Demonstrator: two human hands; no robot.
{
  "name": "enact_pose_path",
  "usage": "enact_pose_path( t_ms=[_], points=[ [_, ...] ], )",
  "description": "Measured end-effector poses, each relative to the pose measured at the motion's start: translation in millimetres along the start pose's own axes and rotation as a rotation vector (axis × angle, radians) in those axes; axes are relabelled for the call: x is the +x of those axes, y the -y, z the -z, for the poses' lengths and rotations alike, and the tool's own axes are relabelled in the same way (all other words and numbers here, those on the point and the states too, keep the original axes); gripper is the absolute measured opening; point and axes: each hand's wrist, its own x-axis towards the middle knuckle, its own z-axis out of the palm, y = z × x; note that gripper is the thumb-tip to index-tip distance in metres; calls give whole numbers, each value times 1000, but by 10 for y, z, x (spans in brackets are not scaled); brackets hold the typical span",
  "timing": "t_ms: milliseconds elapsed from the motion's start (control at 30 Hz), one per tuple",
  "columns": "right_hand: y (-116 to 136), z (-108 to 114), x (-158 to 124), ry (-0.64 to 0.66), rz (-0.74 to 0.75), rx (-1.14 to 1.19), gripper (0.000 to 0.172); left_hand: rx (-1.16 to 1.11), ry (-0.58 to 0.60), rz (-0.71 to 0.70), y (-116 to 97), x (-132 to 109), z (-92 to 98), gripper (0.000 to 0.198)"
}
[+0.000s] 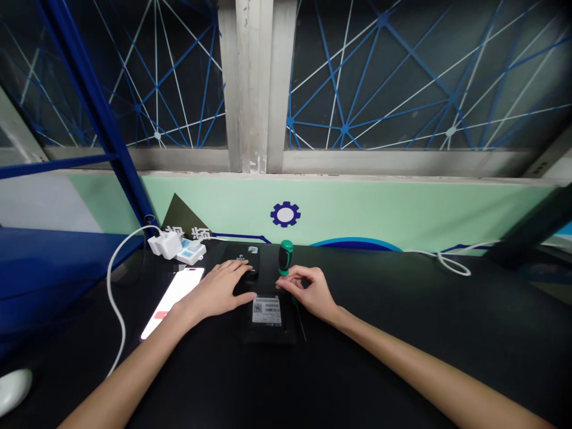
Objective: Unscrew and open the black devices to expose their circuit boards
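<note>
- at far left, a white mouse sits at the edge of view on a black tabletop; near it, a white cable curves up to a white charger just beside a small power strip. a forearm catching the cable could tug the charger.
- a lit phone lies slantwise, partly hidden by the left forearm, which could nudge it or brush its screen if it shifts.
- the left hand spreads palm down, open and gripping nothing, fingers laid over a dark case, thumb at the upper edge of a labelled black device. a light thumb alone may let the device slide or turn under a sideways push.
- the device lies flat at center, nearer the wearer than the case, its pale label facing up.
- a green-and-black screwdriver stands handle up beyond the device. its tip is out of sight; were it to tilt, it could slip and scratch a surface.
- the right hand appears pinched closed on the shaft below the handle, though fingers hide it. a thin metal rod beside the device could roll if bumped.
- at right, another white cable loops near the wall.
</note>
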Motion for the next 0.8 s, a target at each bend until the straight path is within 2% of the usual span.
enact_pose_path(
  t_ms=[500, 667, 800],
  points=[
    [-4, 44, -10, 88, 42, -28, 40, -2, -27, -24, 30, -1, -22, 67],
    [-27, 25, 1, 29, 68, -114, 40, -8, -29, -30, 41, 0, -31, 66],
    [-41, -4, 19, -7, 8, -35, 38, -12, -15, -25, 34, 3, -16, 66]
  ],
)
